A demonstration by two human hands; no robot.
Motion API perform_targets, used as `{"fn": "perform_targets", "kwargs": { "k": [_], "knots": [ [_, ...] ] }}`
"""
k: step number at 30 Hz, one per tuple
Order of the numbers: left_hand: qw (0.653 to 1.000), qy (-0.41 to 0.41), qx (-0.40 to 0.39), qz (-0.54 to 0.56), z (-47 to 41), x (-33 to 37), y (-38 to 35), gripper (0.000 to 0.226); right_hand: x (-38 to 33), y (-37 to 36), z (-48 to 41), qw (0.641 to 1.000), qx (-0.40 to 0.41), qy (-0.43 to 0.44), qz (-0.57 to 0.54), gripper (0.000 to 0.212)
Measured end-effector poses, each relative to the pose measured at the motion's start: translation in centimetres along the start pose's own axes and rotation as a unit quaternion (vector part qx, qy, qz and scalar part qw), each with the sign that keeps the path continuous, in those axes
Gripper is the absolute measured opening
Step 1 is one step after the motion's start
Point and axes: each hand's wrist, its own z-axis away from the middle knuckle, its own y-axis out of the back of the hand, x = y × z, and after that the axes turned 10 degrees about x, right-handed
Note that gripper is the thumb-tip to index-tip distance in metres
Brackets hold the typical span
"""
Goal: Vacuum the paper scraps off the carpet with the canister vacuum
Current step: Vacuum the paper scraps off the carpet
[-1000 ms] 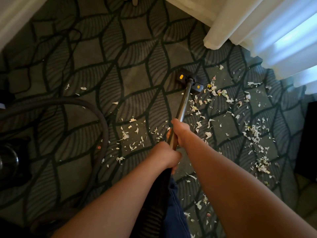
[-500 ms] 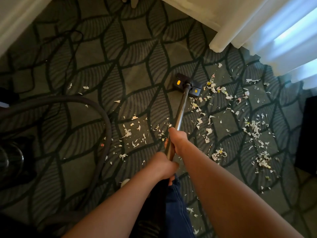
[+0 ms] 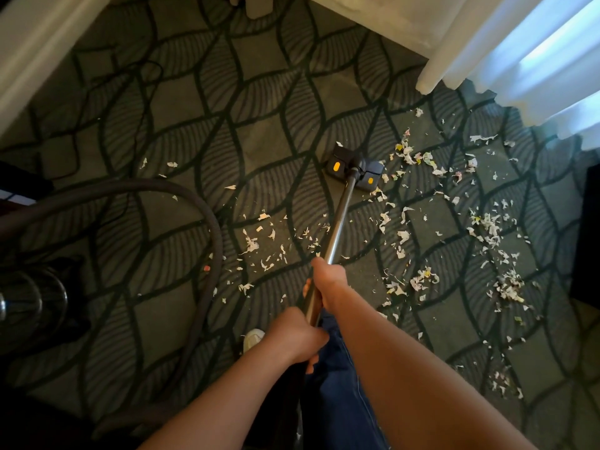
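Hose [image 3: 217, 251] looping left, curtain [image 3: 519, 43] beyond scraps [image 3: 506, 287]

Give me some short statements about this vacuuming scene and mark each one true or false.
1. The left hand and right hand both hold the wand. True.
2. The floor head rests on the thickest pile of scraps. False: it rests on nearly bare carpet; the scraps lie to its right and nearer the person.
3. The hose curves left of the wand. True.
4. The carpet is plain. False: it has a leaf pattern.
5. A white curtain hangs at upper right. True.
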Motion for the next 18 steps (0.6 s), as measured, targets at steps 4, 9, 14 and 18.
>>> {"fn": "perform_targets", "kwargs": {
  "k": [4,9,14,18],
  "knots": [
    [1.000,-0.001,0.005,0.008,0.6,-1.8,-0.4,0.010,1.8,0.2,0.9,1.000,-0.006,-0.004,-0.002,0.027],
    [1.000,-0.012,0.022,0.006,0.3,-1.7,-0.6,0.017,1.6,0.1,0.8,0.999,0.012,0.007,-0.030,0.023],
    [0.999,-0.023,0.046,-0.007,0.4,-2.0,-0.7,0.012,2.1,-0.1,0.8,0.998,0.028,0.029,-0.048,0.018],
    [0.997,-0.057,0.058,0.000,-0.1,-1.2,-0.5,0.008,0.4,-0.1,0.9,0.994,0.044,0.063,-0.074,0.018]
  ]
}}
